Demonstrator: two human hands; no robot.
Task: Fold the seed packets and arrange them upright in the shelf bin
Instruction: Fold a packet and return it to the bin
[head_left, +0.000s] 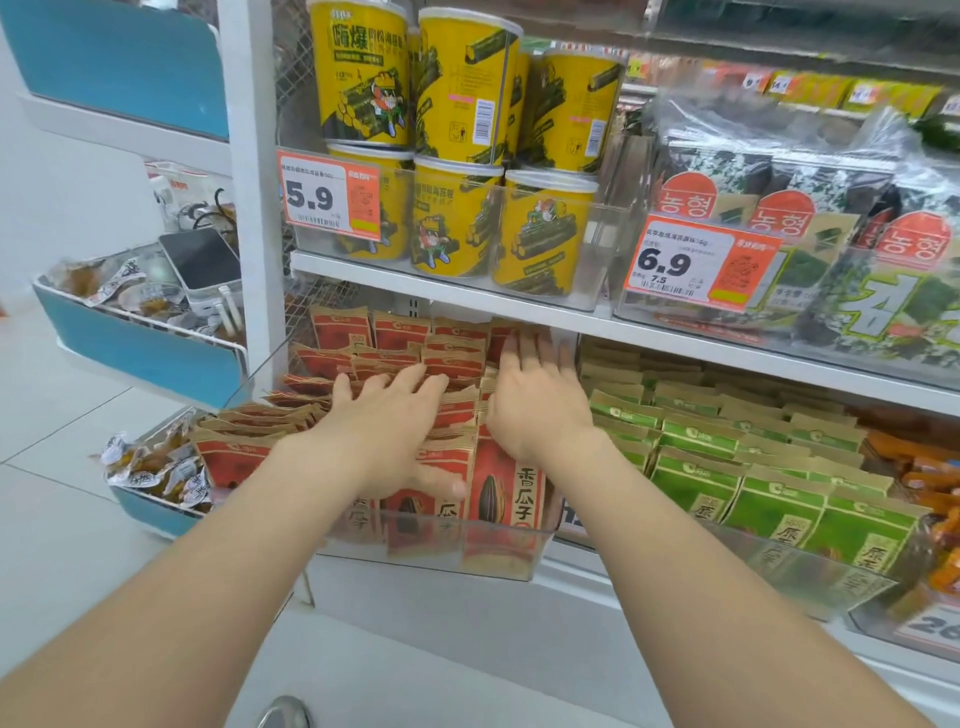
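Observation:
Red and brown seed packets (452, 358) stand in rows inside a clear plastic shelf bin (498, 551) on the lower shelf. My left hand (384, 421) lies flat on the packet tops in the bin's left and middle rows, fingers spread and straight, thumb down against a front packet. My right hand (535, 400) rests with straight fingers on the right-hand row, fingertips reaching toward the back under the shelf above. A front packet (506, 499) with a sunflower seed picture stands upright between my wrists. Neither hand grips a packet.
Green seed packets (727, 457) fill the bin to the right. Yellow snack tubs (457, 156) and seaweed packs (810, 218) sit on the shelf (467, 291) above, close over my fingers. Blue side baskets (135, 353) with small wrapped snacks hang on the left.

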